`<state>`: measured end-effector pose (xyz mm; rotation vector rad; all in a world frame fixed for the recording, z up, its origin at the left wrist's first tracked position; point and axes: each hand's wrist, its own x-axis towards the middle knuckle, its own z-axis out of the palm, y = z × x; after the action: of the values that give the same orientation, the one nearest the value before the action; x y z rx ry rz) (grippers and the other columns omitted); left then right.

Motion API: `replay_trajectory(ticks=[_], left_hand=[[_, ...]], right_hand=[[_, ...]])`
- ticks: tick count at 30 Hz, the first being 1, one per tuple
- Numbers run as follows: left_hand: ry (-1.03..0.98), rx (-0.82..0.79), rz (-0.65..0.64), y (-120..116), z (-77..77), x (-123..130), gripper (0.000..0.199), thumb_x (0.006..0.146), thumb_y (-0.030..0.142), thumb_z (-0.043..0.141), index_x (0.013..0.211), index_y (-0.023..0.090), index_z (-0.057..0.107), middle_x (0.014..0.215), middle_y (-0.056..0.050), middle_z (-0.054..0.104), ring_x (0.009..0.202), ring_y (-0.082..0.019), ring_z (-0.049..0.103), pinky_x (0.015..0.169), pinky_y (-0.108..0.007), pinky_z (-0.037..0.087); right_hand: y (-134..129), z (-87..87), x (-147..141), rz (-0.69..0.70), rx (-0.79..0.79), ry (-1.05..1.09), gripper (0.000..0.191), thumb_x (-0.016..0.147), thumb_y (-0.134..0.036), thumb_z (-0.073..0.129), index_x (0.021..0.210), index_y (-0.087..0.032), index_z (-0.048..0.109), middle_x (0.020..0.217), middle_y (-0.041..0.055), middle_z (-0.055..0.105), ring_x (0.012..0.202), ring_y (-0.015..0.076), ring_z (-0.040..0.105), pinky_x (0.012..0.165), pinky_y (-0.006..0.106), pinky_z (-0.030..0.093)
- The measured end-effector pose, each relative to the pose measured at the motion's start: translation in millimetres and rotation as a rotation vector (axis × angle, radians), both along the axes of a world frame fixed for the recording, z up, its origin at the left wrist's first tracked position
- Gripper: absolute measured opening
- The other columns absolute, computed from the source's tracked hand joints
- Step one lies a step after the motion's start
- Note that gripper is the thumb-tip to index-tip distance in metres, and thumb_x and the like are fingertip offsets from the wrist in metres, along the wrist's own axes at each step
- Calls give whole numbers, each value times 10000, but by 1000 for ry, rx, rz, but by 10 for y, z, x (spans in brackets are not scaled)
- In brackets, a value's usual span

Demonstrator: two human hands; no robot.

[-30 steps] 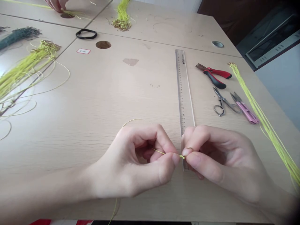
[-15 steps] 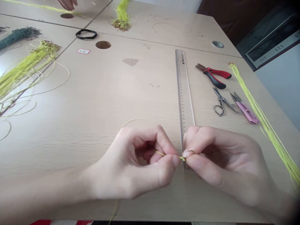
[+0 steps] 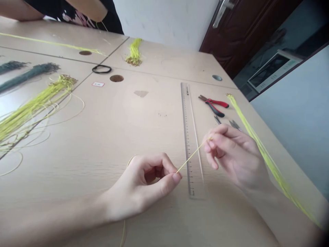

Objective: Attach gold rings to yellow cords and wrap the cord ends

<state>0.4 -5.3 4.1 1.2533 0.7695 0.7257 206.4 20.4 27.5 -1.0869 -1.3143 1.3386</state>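
Note:
A thin yellow cord [image 3: 191, 156] runs taut on a slant between my two hands, above a clear ruler [image 3: 189, 137] that lies lengthwise on the table. My left hand [image 3: 151, 183] pinches the cord between thumb and forefinger, and more of it trails behind and below the wrist. Higher up and to the right, my right hand [image 3: 235, 156] grips the cord's end between thumb and fingertips. The small fitting at that end is mostly hidden by the fingers. Just beyond the right hand lie red-and-black pliers [image 3: 214, 104], with scissor tips partly covered by the hand.
A yellow cord bundle [image 3: 257, 144] lies along the right edge. More yellow cords [image 3: 33, 106] and dark green bundles [image 3: 31, 75] are at left. A black loop [image 3: 101, 69], a label [image 3: 98, 84] and another yellow bundle [image 3: 134, 53] sit farther back. Another person [image 3: 84, 13] sits across the table.
My hands have drawn apart, the right one up and away, so a length of cord now stretches between them. The view has tilted upward, showing more of the person opposite.

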Motion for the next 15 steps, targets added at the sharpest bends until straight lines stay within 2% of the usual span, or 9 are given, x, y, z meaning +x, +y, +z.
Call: replay_trajectory(ticks=[5, 7, 10, 13, 15], left_hand=[[103, 139, -72, -35, 8, -34, 260, 879, 312, 480, 686, 147, 536, 640, 0, 513, 669, -129, 504, 627, -248, 404], [180, 276, -112, -67, 20, -41, 236, 885, 277, 454, 730, 143, 573, 676, -21, 561, 672, -134, 540, 613, -241, 421], [242, 604, -200, -144, 32, -8, 192, 851, 195, 435, 810, 138, 613, 679, -46, 621, 606, -127, 551, 545, -219, 419], [173, 894, -264, -255, 7, 82, 193, 795, 162, 423, 810, 140, 614, 603, -55, 630, 519, -129, 537, 518, -229, 428], [143, 981, -329, -342, -30, 156, 191, 798, 172, 428, 823, 154, 616, 573, -51, 626, 504, -139, 547, 508, -238, 434]], right_hand=[[308, 163, 307, -443, 24, 278, 166, 670, -243, 699, 651, -175, 548, 661, -33, 453, 626, 87, 520, 345, 135, 328], [380, 220, 471, -541, 89, 301, 195, 650, -261, 706, 670, -185, 527, 658, -46, 447, 619, 76, 523, 353, 126, 322], [421, 305, 749, -654, 180, 289, 224, 652, -292, 701, 678, -188, 505, 645, -52, 435, 622, 74, 533, 358, 121, 328], [427, 417, 1064, -748, 258, 205, 180, 714, -269, 671, 700, -177, 517, 690, -36, 470, 666, 83, 554, 398, 124, 384], [433, 506, 1299, -822, 308, 103, 104, 790, -233, 620, 775, -164, 543, 735, -26, 506, 665, 84, 553, 447, 147, 438]])
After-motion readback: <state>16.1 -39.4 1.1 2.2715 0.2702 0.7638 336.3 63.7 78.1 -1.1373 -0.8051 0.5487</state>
